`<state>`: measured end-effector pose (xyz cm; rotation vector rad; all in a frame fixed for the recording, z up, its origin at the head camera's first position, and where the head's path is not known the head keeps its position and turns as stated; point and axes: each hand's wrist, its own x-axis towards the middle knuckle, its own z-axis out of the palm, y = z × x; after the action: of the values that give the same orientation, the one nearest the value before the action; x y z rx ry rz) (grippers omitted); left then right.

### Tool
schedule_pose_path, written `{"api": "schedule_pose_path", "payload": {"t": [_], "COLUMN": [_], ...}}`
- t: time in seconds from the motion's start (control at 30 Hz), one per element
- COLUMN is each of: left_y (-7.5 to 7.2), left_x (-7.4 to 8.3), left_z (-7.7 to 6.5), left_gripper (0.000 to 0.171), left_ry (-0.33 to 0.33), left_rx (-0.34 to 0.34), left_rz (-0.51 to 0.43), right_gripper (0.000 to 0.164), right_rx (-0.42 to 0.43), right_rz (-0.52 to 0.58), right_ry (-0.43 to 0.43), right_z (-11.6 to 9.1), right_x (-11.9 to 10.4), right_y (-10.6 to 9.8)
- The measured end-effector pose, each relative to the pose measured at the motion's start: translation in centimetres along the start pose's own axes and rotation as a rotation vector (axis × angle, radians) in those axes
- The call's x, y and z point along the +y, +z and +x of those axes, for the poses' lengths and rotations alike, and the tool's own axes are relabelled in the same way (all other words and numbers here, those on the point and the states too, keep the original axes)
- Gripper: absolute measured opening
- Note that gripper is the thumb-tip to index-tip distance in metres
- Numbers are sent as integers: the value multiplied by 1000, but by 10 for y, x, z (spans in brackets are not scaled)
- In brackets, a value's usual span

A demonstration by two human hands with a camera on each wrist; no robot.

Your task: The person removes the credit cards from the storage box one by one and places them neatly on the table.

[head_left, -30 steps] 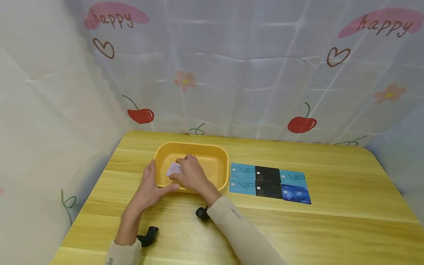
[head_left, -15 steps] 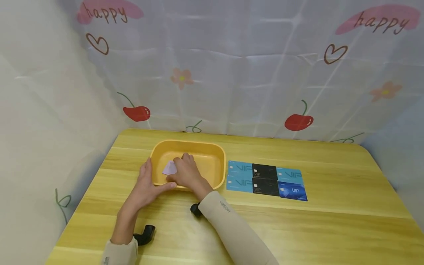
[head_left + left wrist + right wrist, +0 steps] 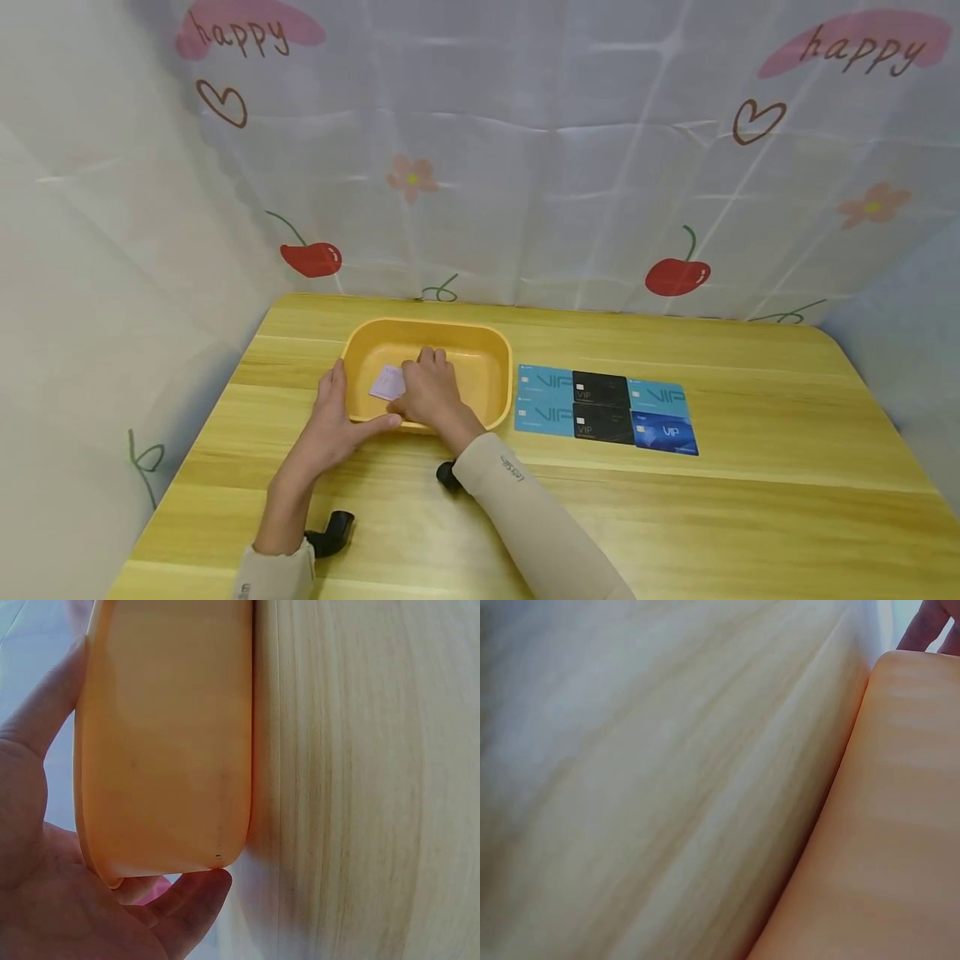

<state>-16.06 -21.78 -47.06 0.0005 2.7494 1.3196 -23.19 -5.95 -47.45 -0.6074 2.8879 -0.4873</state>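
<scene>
A yellow plastic basin [image 3: 487,333] stands on the table in the head view. My left hand [image 3: 330,425] holds its near left corner, thumb along the front rim and fingers against the left side. In the left wrist view the left hand [image 3: 56,900] wraps the basin's [image 3: 165,750] end. My right hand [image 3: 431,390] reaches down inside the basin with bent fingers. A small pale purple paper slip [image 3: 386,383] lies by its thumb and index finger. The fingertips are hidden, so I cannot tell whether they pinch anything. The right wrist view shows only the basin's outer wall [image 3: 885,825] and fingers at its far end.
Several VIP cards lie in two rows right of the basin: light blue cards [image 3: 543,417], black cards [image 3: 602,423] and a dark blue card [image 3: 664,433]. Black wrist pieces [image 3: 330,534] show at both wrists. A patterned curtain [image 3: 525,167] hangs behind the wooden table [image 3: 712,517].
My right hand has shifted slightly to the right in the basin over the last half second, and more of the purple slip shows. The left hand keeps its hold. The head view has tilted a little.
</scene>
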Motion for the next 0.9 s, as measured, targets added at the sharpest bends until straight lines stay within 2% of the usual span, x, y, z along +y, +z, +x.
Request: {"api": "schedule_pose_path", "payload": {"t": [0.53,0.73,0.9], "left_y": [0,-1,0], "left_x": [2,1,1], "left_z": [-1,-1,-1], "left_gripper": [129,130,130], "left_ry": [-4,-3,5], "left_rx": [-7,-7,-4], "left_rz": [6,13,11], "right_gripper": [42,35,39], "right_rx": [2,31,60], "right_rz": [-10,23,77], "right_ry": [-24,-39,-47], "right_z": [-2,-1,-1], "right_x": [2,3,3], "right_y": [0,2,0]}}
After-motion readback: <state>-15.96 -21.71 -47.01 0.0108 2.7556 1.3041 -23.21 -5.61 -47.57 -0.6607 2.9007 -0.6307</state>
